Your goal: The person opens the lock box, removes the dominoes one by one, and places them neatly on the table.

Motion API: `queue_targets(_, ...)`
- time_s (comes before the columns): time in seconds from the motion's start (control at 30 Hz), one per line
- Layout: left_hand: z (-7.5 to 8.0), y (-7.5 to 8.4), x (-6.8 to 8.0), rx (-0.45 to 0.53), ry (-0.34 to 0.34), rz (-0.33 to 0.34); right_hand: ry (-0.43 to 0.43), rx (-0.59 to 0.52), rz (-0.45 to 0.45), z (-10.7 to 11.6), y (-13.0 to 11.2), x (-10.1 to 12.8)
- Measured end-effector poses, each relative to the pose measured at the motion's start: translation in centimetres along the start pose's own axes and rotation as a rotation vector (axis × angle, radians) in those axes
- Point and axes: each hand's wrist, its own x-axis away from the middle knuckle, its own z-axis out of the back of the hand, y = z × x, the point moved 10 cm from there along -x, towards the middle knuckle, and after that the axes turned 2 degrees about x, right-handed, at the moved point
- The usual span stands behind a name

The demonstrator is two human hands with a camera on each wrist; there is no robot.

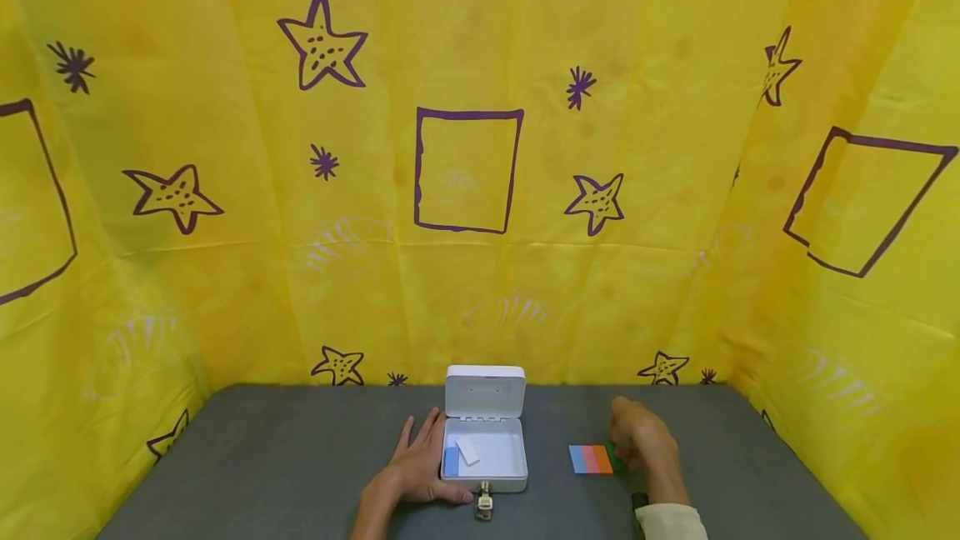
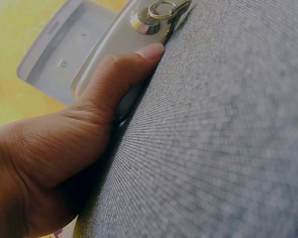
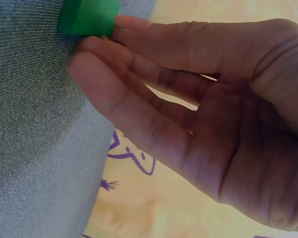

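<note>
A: Nearest you, what does each hand do?

B: Your left hand [image 1: 417,473] lies flat, fingers straight, against the white box [image 1: 486,457] on the grey bench [image 1: 262,473]. Your right hand [image 1: 643,440] pinches the green card [image 3: 88,16] just right of the coloured strips [image 1: 591,458].

A: How will it handle?

B: Probably thin, light, bendy; hold its edge gently. The box looks rigid, smooth, lid up.
</note>
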Motion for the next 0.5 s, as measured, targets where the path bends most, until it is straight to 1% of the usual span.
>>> queue_targets(0.37, -0.03, -0.2, -0.15, -0.008, -0.006, 0.007, -0.025, 0.024, 0.027, 0.0, -0.31, 0.0)
queue_targets(0.5, -0.06, -0.3, -0.16, -0.014, -0.008, 0.007, -0.039, 0.028, 0.025, -0.06, -0.47, 0.06)
